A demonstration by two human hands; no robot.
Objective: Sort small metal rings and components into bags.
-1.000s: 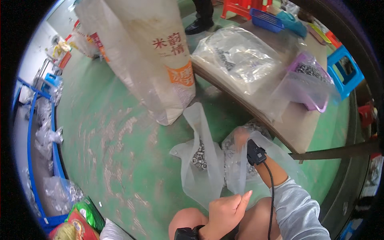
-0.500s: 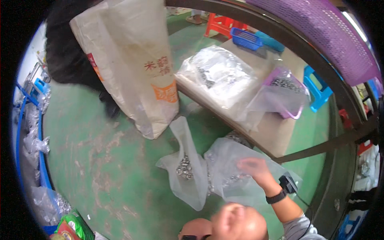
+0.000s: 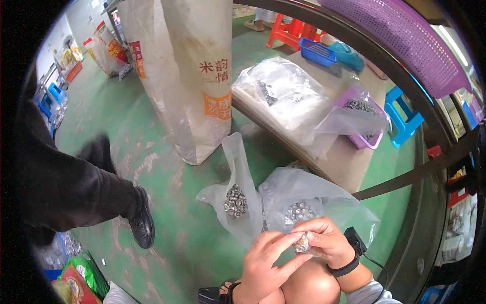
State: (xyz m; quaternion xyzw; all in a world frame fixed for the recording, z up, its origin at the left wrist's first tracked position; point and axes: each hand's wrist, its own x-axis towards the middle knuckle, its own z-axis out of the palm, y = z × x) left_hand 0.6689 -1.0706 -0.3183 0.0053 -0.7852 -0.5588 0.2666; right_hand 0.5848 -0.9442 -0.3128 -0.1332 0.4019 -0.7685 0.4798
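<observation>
Above my knees, my left hand (image 3: pixel 269 259) and my right hand (image 3: pixel 328 240) meet around a small silvery metal part (image 3: pixel 301 243), rounded with a ridged side. My right fingers pinch it from the right. The left thumb and forefinger close on it from the other side. Just beyond my hands on the floor lies an open clear plastic bag (image 3: pixel 336 202) with shiny metal parts (image 3: pixel 299 212) inside. Beside it, to the left, a second clear bag (image 3: pixel 237 152) stands open around more small metal parts (image 3: pixel 235 201).
A tall woven sack (image 3: pixel 195 116) stands beyond the bags. A low board table (image 3: pixel 349 169) carries plastic-wrapped parts (image 3: pixel 283 91) and a purple basket (image 3: pixel 372 141). At left is another person's dark-trousered leg (image 3: pixel 91 197) with a black shoe (image 3: pixel 142 223). Behind the table stands a blue stool (image 3: pixel 402 116).
My right hand has come back from the right bag towards my lap, with a metal part now in its fingers. My left hand has joined it. The other person has stepped nearer at left.
</observation>
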